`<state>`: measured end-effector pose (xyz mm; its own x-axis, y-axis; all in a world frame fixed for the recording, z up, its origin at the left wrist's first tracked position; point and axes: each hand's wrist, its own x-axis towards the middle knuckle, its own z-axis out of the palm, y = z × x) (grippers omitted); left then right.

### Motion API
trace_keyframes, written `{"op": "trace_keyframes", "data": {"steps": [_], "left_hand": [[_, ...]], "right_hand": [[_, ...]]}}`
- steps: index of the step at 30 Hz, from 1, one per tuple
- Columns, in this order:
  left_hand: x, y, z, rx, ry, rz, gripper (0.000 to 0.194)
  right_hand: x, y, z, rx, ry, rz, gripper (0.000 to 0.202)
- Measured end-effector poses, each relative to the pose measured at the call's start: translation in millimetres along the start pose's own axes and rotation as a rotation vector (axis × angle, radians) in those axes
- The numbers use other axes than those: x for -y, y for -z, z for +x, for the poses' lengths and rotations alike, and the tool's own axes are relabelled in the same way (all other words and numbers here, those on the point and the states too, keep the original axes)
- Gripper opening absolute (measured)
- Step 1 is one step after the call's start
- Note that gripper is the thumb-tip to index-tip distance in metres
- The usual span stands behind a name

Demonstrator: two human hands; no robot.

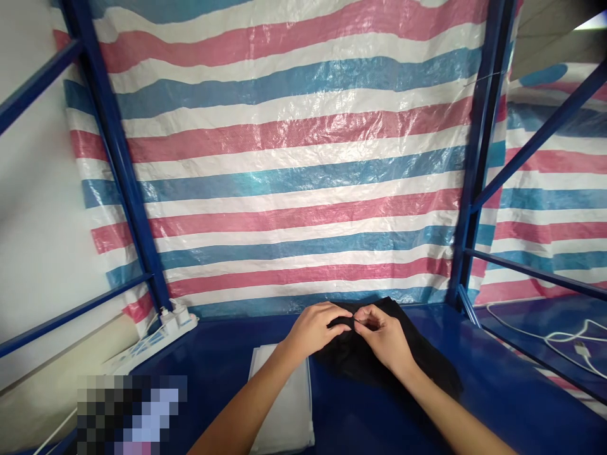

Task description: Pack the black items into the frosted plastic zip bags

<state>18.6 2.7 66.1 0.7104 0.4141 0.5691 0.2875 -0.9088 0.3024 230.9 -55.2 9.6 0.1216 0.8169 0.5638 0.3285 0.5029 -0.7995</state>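
A piece of black cloth [429,357] lies loosely folded on the blue surface, running under and behind both hands. My left hand [313,327] reaches in from the left and pinches a bit of the cloth between thumb and fingers. Just to its right, my right hand [383,336] is closed in a pinch, its fingertips almost meeting those of the left. Whatever sits between the right fingertips is too small and dark to make out. Beneath my left forearm lies a flat white zip pouch [284,404], partly covered by the arm.
A blue metal frame [478,145] surrounds the blue surface [213,366], with a striped plastic sheet [294,158] hanging behind. At left rests a white power strip [147,344] with plugs. White cables [559,338] lie at right. Something pixelated [133,417] fills the lower left.
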Motion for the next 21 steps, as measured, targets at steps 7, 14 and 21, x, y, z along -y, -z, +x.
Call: {"op": "trace_keyframes", "data": {"steps": [7,14,21], "left_hand": [[1,7.4,-3,-0.003,0.029,0.009,0.030],[-6,-0.2,-16,0.014,-0.019,0.013,0.029],[8,0.7,-45,0.093,-0.034,0.155,0.030]], "right_hand": [[13,7,3,0.249,-0.065,0.282,0.038],[19,13,-1,0.486,-0.141,0.456,0.032],[33,-3,-18,0.465,-0.013,-0.078,0.039]]}}
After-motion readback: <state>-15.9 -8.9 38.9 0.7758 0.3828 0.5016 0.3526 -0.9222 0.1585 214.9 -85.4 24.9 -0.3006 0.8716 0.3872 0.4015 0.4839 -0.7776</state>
